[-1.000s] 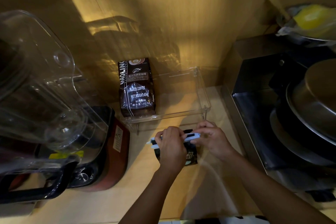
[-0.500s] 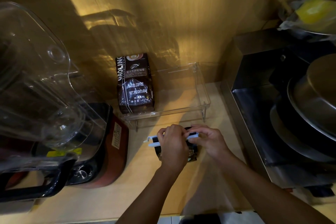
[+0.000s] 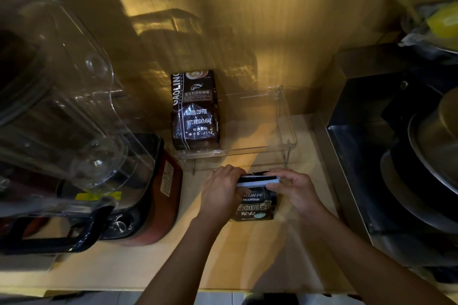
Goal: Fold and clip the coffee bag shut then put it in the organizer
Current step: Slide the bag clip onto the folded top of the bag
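on the wooden counter (image 3: 223,262), just in front of the clear acrylic organizer (image 3: 288,131), a small dark coffee bag (image 3: 256,205) lies flat with a white sealing clip (image 3: 257,180) across its folded top edge. the left hand (image 3: 219,193) is curled over the clip's left end, fingers clenched around it and the bag's corner, and the right hand (image 3: 295,192) pinches the clip's right end between thumb and fingertips. half a second ago the clip's left tip stuck out past the left hand; now that end is hidden under the left hand, so the clip has slid to the right along the fold, and more of the bag's printed front shows between the hands. inside the organizer a taller brown baked-coffee bag (image 3: 195,109) stands at the left end, as before. a blender (image 3: 74,131) sits to the left, and a stove with stacked pans (image 3: 421,168) to the right.
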`<state>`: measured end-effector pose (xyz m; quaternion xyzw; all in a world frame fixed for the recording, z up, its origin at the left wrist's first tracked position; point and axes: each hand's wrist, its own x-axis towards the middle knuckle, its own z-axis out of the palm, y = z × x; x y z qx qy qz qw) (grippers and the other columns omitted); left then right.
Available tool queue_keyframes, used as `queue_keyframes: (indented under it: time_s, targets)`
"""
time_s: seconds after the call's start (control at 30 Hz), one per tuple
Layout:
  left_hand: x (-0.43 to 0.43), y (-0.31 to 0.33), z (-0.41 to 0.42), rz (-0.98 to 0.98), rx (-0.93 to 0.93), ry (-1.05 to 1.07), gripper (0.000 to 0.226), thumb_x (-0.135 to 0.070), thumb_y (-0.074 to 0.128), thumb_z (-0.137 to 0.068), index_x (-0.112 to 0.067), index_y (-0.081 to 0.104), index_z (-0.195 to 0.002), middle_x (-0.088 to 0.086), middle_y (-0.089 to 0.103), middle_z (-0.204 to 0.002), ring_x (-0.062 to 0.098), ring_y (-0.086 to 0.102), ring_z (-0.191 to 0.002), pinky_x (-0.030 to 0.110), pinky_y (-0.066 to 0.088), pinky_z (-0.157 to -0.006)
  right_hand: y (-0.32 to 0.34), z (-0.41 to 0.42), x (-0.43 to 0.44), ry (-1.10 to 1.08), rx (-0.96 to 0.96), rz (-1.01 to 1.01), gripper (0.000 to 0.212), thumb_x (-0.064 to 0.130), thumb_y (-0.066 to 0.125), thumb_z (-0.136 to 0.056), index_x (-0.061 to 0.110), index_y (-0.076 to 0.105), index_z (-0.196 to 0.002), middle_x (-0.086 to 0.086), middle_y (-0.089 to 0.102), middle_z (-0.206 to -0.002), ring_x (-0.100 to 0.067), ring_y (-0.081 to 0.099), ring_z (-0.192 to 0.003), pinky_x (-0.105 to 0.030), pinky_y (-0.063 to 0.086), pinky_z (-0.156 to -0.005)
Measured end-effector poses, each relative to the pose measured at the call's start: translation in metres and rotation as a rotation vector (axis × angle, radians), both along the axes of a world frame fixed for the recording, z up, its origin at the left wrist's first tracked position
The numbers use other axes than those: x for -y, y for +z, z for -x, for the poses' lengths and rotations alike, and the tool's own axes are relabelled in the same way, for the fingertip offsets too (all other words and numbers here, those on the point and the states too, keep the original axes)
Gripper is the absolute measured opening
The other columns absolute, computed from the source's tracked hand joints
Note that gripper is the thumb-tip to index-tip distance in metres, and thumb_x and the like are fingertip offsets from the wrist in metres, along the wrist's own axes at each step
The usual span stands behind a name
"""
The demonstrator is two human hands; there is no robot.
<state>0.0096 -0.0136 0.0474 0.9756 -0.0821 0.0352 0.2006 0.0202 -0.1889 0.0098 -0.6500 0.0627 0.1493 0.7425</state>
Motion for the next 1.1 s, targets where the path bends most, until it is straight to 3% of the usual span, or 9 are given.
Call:
queue_keyframes:
  time_s: [0.1,0.27,0.4,0.53,0.67,0.77,0.97,1.1]
  targets:
    - [-0.001,0.003,-0.002,0.024,-0.043,0.014,0.028,-0.026,0.066,-0.077,-0.018,0.061,-0.103,0.004,0.065,-0.102,0.022,0.053,-0.096,0.034,0.038,-0.083,0.0,-0.002,0.001,0.014,-0.011,-0.003,0.026,-0.004,0.068,-0.07,0.021,0.071,-0.077,-0.004,0.063,-0.106,-0.022,0.059,-0.097,-0.034,0.053,-0.073]
    - [0.0,0.005,-0.001,0.099,-0.046,0.041,0.022,-0.024,0.069,-0.075,-0.015,0.064,-0.094,0.006,0.067,-0.097,0.021,0.054,-0.093,0.031,0.037,-0.079,0.002,-0.004,0.002,0.051,0.051,0.09,0.025,-0.004,0.068,-0.071,0.02,0.07,-0.079,-0.003,0.062,-0.101,-0.024,0.057,-0.099,-0.033,0.052,-0.076]
    - [-0.001,0.002,0.001,0.119,-0.029,0.032,0.018,-0.023,0.067,-0.076,-0.013,0.064,-0.091,0.007,0.066,-0.095,0.021,0.054,-0.091,0.03,0.036,-0.077,0.009,-0.006,0.003,0.195,0.266,0.497,0.022,0.009,0.07,-0.073,0.018,0.066,-0.092,0.001,0.058,-0.102,-0.016,0.048,-0.102,-0.035,0.04,-0.091]
    - [0.004,-0.002,0.002,0.131,0.011,0.001,0.015,-0.018,0.068,-0.075,-0.008,0.063,-0.085,0.011,0.067,-0.088,0.026,0.055,-0.086,0.031,0.035,-0.075,0.015,-0.01,-0.006,0.33,0.569,0.765,0.019,0.016,0.068,-0.077,0.013,0.065,-0.096,0.01,0.052,-0.094,-0.005,0.039,-0.095,-0.026,0.022,-0.087]
    - [0.002,-0.005,0.002,0.139,0.016,-0.001,0.015,-0.018,0.069,-0.073,-0.008,0.064,-0.084,0.011,0.067,-0.086,0.026,0.054,-0.084,0.027,0.03,-0.071,0.017,-0.01,-0.012,0.331,0.676,0.86,0.011,0.011,0.064,-0.079,0.007,0.061,-0.089,-0.001,0.058,-0.092,-0.018,0.047,-0.096,-0.028,0.024,-0.085]
    - [-0.004,-0.003,0.003,0.16,-0.023,-0.002,0.02,-0.021,0.07,-0.072,-0.012,0.065,-0.089,0.007,0.068,-0.091,0.021,0.055,-0.087,0.028,0.035,-0.076,0.016,-0.006,-0.015,0.356,0.735,0.923,0.01,0.007,0.063,-0.079,0.002,0.059,-0.088,-0.011,0.061,-0.092,-0.024,0.05,-0.095,-0.032,0.027,-0.085]
    - [-0.023,0.004,0.004,0.144,-0.047,0.051,0.022,-0.024,0.069,-0.075,-0.014,0.065,-0.094,0.004,0.067,-0.097,0.02,0.054,-0.094,0.034,0.036,-0.087,0.013,-0.006,-0.011,0.3,0.753,0.988,0.008,0.009,0.063,-0.08,0.006,0.061,-0.087,-0.008,0.063,-0.088,-0.022,0.052,-0.09,-0.025,0.02,-0.083]
    - [-0.02,0.003,0.009,0.182,-0.025,0.073,0.019,-0.02,0.066,-0.077,-0.012,0.064,-0.094,0.006,0.065,-0.098,0.019,0.05,-0.095,0.028,0.033,-0.08,0.015,-0.007,-0.009,0.307,0.778,0.997,0.007,0.012,0.062,-0.077,0.006,0.062,-0.081,-0.009,0.064,-0.08,-0.026,0.057,-0.082,-0.022,0.017,-0.076]
